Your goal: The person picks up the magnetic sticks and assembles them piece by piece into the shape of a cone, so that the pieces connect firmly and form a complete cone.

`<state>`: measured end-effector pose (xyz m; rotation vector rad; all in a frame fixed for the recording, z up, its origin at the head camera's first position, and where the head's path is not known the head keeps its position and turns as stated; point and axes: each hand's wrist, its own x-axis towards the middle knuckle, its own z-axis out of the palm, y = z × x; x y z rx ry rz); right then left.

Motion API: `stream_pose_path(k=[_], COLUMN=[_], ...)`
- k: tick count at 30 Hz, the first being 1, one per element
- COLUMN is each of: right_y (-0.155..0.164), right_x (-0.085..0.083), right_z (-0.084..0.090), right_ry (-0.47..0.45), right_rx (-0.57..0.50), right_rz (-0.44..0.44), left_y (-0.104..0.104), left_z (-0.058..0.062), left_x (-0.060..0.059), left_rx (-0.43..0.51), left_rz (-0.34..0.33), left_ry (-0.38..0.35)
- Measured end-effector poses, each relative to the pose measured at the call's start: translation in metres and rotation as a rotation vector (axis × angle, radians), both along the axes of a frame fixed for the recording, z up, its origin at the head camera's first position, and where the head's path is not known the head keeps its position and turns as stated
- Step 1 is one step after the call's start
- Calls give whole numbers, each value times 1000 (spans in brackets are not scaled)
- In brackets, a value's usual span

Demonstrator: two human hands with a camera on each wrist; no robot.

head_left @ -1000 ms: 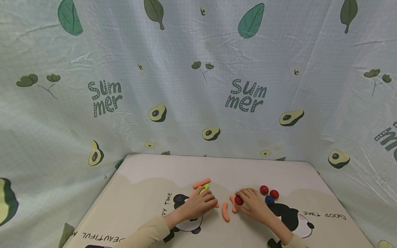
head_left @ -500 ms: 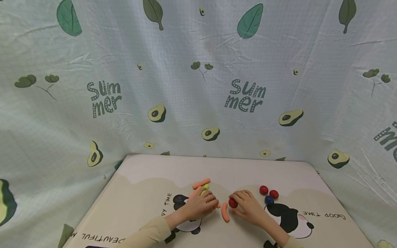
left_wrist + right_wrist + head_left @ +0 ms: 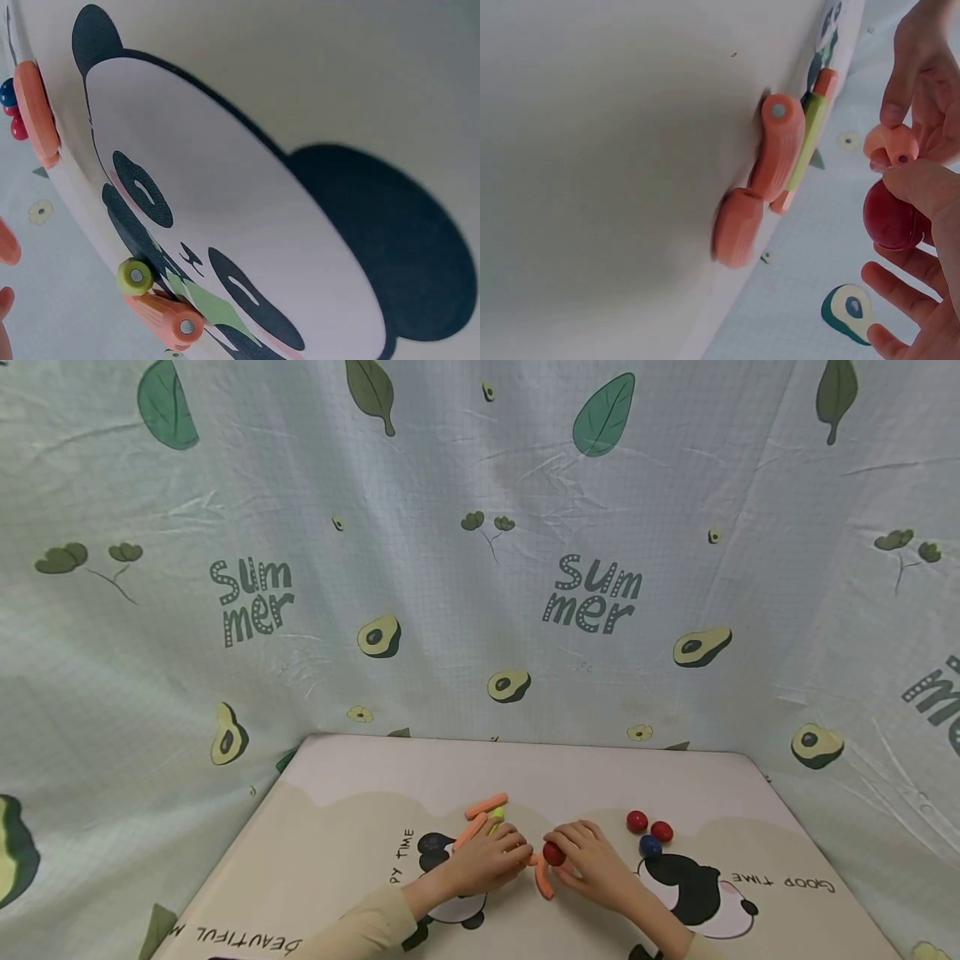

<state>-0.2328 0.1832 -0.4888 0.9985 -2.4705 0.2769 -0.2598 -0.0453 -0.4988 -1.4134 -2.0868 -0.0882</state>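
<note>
Avocado-print cloth behind; on the panda-print surface (image 3: 337, 827) we logged the right hand (image 3: 592, 864) with fingers pinched on a red ball (image 3: 554, 853), the left hand (image 3: 483, 860) with fingers curled around a short orange stick (image 3: 891, 142). Over the last second the ball had travelled left from beside the loose balls (image 3: 649, 831) until it nearly met the stick's end; we judged joining imminent. Spare orange sticks (image 3: 486, 804) lay just beyond.

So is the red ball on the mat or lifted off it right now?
Lifted. In the right wrist view the red ball sits pinched in the right hand, clear of the mat.
</note>
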Motion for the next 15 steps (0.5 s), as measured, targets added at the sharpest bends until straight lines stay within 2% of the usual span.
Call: stream_pose_path(k=[7, 15], right_y=[-3, -5], right_x=[1, 3], right_z=[0, -3], right_ry=[6, 23], right_rx=[-11, -23], right_rz=[9, 25], left_y=[2, 4], left_z=[-2, -3], left_x=[0, 2], left_rx=[17, 10], left_rz=[-14, 21], left_ry=[13, 7])
